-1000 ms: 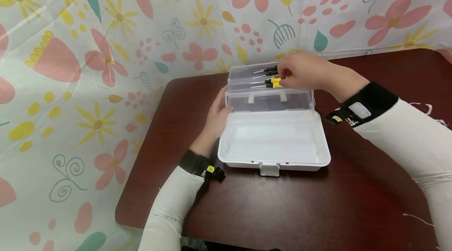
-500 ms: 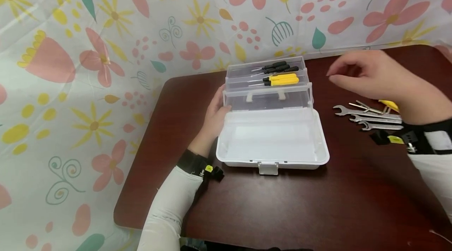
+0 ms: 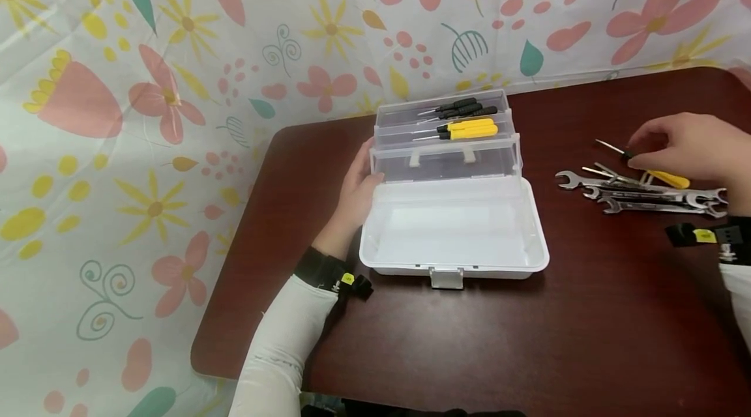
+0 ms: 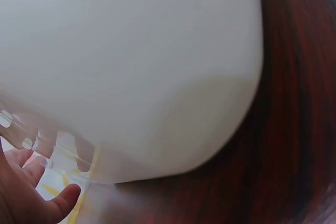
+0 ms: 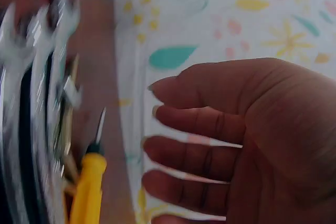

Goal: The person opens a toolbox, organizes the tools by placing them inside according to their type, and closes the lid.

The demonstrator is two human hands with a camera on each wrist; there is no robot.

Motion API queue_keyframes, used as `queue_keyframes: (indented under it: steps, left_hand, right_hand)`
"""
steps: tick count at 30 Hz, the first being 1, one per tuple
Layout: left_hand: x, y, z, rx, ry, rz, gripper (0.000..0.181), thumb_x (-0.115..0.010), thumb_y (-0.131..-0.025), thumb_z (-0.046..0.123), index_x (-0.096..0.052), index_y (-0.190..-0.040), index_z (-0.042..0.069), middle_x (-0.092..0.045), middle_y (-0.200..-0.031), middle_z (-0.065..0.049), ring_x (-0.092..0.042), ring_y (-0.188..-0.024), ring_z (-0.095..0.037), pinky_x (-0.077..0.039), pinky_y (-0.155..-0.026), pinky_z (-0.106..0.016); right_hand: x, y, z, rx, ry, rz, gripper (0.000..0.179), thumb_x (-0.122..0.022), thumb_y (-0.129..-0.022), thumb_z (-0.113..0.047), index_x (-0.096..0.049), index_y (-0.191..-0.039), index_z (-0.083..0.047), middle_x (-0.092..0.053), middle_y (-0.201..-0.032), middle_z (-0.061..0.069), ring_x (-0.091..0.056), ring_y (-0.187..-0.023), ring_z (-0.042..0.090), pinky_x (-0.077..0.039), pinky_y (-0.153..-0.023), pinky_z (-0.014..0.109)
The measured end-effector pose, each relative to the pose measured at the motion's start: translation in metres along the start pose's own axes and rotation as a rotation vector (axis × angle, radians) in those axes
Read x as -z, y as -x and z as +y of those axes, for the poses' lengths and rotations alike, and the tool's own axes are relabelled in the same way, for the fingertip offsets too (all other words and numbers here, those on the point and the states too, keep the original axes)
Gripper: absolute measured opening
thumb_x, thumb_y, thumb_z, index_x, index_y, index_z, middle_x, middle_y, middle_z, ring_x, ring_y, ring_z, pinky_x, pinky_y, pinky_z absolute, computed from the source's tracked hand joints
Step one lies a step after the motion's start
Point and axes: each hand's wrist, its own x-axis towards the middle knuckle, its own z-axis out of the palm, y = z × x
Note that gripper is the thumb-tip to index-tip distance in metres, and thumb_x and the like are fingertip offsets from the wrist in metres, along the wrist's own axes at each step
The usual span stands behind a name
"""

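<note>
Beside wrenches on surface: yellow-handled screwdriver, best pinched by handle; right hand, empty, fingers relaxed; left hand gripping toolbox.

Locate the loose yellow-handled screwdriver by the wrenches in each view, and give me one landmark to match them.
Head: the screwdriver lies toward the right edge, beside the wrenches, partly hidden by the right hand.
Left wrist: not in it.
Right wrist: the screwdriver is lower left, tip up, just right of the wrenches.
Shared landmark: the dark table, in all three views.
</note>
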Motion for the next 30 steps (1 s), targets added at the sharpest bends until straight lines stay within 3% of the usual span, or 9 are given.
queue_keyframes:
  steps: [5, 10, 15, 21, 26, 30]
  left_hand:
    - [0.0, -0.001, 0.001, 0.009, 0.003, -0.001, 0.071, -0.042, -0.095, -0.009, -0.028, -0.162, 0.01, -0.04, -0.159, -0.028, -0.041, -0.14, -0.053, -0.038, -0.111, -0.068]
    - [0.002, -0.001, -0.002, 0.008, 0.001, -0.005, 0.072, -0.041, -0.095, -0.01, -0.026, -0.163, 0.009, -0.04, -0.159, -0.028, -0.041, -0.14, -0.051, -0.041, -0.111, -0.06]
    - [0.002, -0.001, -0.004, 0.006, 0.003, -0.009, 0.072, -0.042, -0.094, -0.009, -0.028, -0.162, 0.009, -0.041, -0.158, -0.029, -0.043, -0.139, -0.049, -0.04, -0.111, -0.066]
    - [0.002, -0.001, -0.004, 0.009, 0.019, -0.009, 0.07, -0.041, -0.095, -0.01, -0.029, -0.162, 0.01, -0.04, -0.158, -0.03, -0.038, -0.14, -0.057, -0.035, -0.111, -0.072]
    - [0.001, -0.001, -0.002, 0.021, 0.015, -0.023, 0.071, -0.041, -0.096, -0.01, -0.028, -0.162, 0.011, -0.039, -0.159, -0.029, -0.043, -0.139, -0.049, -0.046, -0.107, -0.052]
    - [0.001, -0.001, -0.001, 0.019, 0.021, -0.033, 0.07, -0.041, -0.096, -0.011, -0.025, -0.162, 0.006, -0.037, -0.159, -0.032, -0.044, -0.138, -0.046, -0.047, -0.1, -0.038]
  right_hand:
    - [-0.008, -0.001, 0.025, -0.058, -0.008, -0.004, 0.043, -0.075, -0.088, -0.029, -0.068, -0.111, 0.007, -0.07, -0.098, 0.027, -0.059, -0.077, 0.03, -0.046, -0.063, 0.044]
    - [-0.017, -0.003, 0.035, -0.067, -0.038, -0.048, 0.044, -0.074, -0.089, -0.028, -0.067, -0.11, 0.01, -0.07, -0.095, 0.026, -0.059, -0.075, 0.029, -0.046, -0.061, 0.042]
    - [-0.022, -0.004, 0.04, -0.054, -0.036, -0.058, 0.041, -0.072, -0.091, -0.025, -0.067, -0.11, 0.011, -0.069, -0.097, 0.029, -0.058, -0.074, 0.027, -0.044, -0.061, 0.039]
    - [-0.024, -0.005, 0.041, -0.046, -0.022, -0.07, 0.037, -0.068, -0.091, -0.019, -0.065, -0.111, 0.012, -0.067, -0.101, 0.033, -0.057, -0.075, 0.03, -0.045, -0.063, 0.042]
    - [-0.026, -0.006, 0.041, -0.05, -0.037, -0.095, 0.038, -0.066, -0.091, -0.017, -0.063, -0.113, 0.014, -0.067, -0.099, 0.032, -0.055, -0.073, 0.029, -0.044, -0.062, 0.042]
    - [-0.028, -0.006, 0.04, -0.058, -0.042, -0.089, 0.038, -0.065, -0.091, -0.016, -0.063, -0.113, 0.015, -0.067, -0.097, 0.031, -0.055, -0.071, 0.029, -0.044, -0.061, 0.042]
